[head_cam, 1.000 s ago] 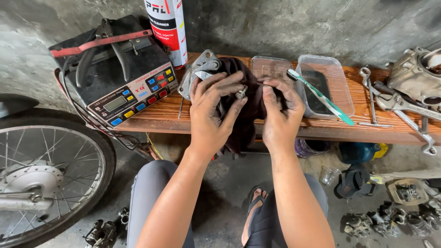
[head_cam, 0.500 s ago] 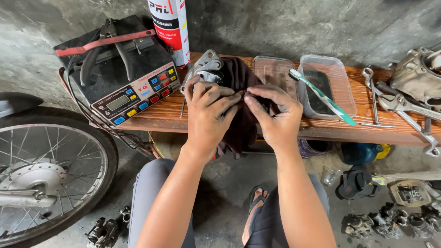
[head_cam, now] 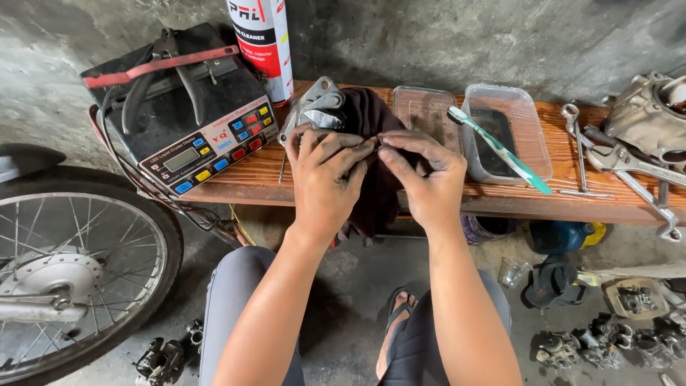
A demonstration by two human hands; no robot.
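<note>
Item: dark cloth, lying on the wooden desk and hanging over its front edge.
- Left hand is resting on the cloth, fingers bent and closing on its fabric; fingertips are meeting those of the other hand at the cloth's middle.
- Right hand is pinching the cloth between thumb and fingers, just beside the left hand.
- Grey metal part is sitting at the cloth's far left corner, touching it, partly hidden behind the left hand.
- Clear plastic lid is lying flat just right of the cloth.
- Clear plastic tub is standing right of the lid; a green and white toothbrush is lying slantwise across it.
- Spanners are lying well right of the cloth, near an engine part at the desk's far end.
- Spray can is standing upright behind the cloth, to its left.
- Black battery charger with coloured buttons is sitting left of the cloth, cable clamps lying on top.
- Spoked wheel is standing on the floor, well left of and below the cloth.
- Small engine bits are lying on the floor, below and right of the cloth.
</note>
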